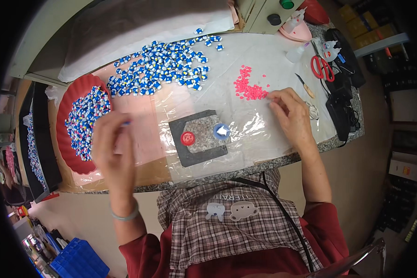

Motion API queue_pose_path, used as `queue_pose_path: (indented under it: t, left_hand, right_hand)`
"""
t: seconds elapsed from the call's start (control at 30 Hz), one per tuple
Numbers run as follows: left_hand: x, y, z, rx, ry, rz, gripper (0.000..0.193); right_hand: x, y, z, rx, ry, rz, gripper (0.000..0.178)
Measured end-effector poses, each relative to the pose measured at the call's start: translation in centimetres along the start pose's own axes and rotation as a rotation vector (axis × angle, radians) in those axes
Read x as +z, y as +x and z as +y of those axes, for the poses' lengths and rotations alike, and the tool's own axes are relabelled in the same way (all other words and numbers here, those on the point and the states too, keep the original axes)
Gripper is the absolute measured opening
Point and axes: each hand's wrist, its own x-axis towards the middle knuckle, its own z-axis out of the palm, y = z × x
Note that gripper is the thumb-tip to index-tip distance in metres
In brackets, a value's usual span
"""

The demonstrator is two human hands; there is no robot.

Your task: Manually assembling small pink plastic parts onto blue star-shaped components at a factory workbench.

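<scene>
My left hand (113, 150), smeared by motion, is raised at the right side of the red scalloped tray (64, 123). Its fingertips are closed on a small blue piece (127, 122). Small blue-and-white pieces (85, 123) fill the tray. With thumb and forefinger slightly apart, my right hand (292, 116) touches the right edge of a scatter of small pink pieces (251, 91). Between the hands lies a dark board with a speckled stone slab (201, 132). A round red cap (187, 138) and a blue ring with something white inside (221, 131) sit on it.
A wide spread of larger blue-and-white pieces (157, 67) covers the back left. At the right lie red-handled scissors (322, 68), a wooden-handled knife (306, 86), a squeeze bottle (296, 53) and black cables. A pink dish (295, 33) stands behind. The granite edge (245, 169) runs before me.
</scene>
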Motion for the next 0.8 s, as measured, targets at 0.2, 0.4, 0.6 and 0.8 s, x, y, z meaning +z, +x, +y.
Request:
queue_pose_path:
  t: [0.2,0.4,0.6,0.8]
  left_hand:
    - [-6.4,0.0,-7.5,-0.018,0.52,0.182,0.021]
    - [-7.4,0.7,-9.4,-0.007,0.81,0.126,0.03]
    - [0.3,2.5,-4.2,0.176,0.441,-0.027,0.037]
    - [6.7,3.8,-1.2,0.3,0.097,-0.239,0.03]
  right_hand:
    - [0.6,1.0,0.9,-0.058,-0.177,0.071,0.018]
    - [0.8,1.5,1.0,-0.134,-0.172,0.054,0.014]
    - [0.6,1.3,1.3,-0.198,-0.25,0.047,0.012]
    - [0.5,1.2,0.9,-0.26,-0.231,0.027,0.011]
